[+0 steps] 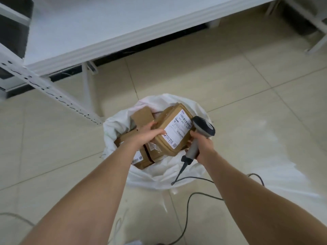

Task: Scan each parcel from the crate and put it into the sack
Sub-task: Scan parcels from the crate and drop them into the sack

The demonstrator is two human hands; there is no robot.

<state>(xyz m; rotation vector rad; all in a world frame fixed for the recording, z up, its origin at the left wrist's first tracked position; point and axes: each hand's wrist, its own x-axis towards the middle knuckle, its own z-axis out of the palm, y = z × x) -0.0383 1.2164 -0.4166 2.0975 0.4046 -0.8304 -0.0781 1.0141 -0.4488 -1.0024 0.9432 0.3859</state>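
Observation:
A brown cardboard parcel with a white shipping label faces up over the open mouth of a white sack on the floor. My left hand holds the parcel by its left edge, thumb on top. My right hand grips the handle of a grey barcode scanner, whose head sits just right of the label; the fingers of this hand also touch the parcel's right edge. Several other brown parcels lie inside the sack, partly hidden by my left arm. The crate is out of view.
A white metal shelf stands behind the sack, its perforated upright slanting down at the left. The scanner's black cable loops over the tiled floor under my right arm. Another white frame leg stands at the far right.

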